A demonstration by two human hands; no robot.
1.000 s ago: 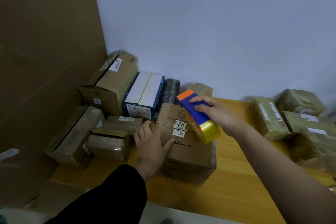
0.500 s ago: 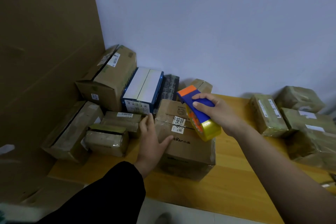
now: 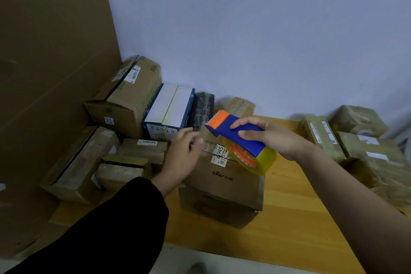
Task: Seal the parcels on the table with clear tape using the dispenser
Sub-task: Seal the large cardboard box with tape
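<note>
dispenser held over the parcel

head view: dispenser, blue with an orange tip, is gripped by the right hand, fingers curled over its handle. its tape roll hangs over the parcel at mid table. left hand, blurred, fingers loosely spread and holding nothing, is at the parcel's far left edge.

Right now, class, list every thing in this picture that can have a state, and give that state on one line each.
Bear-logo box, flaps closed, upright on table.
Tape dispenser, held over the box, tilted.
Tape roll, mounted in the dispenser.
Right hand, gripping the dispenser.
Left hand, open over the box's left edge; blurred.
Blue-and-white box, closed.
</note>
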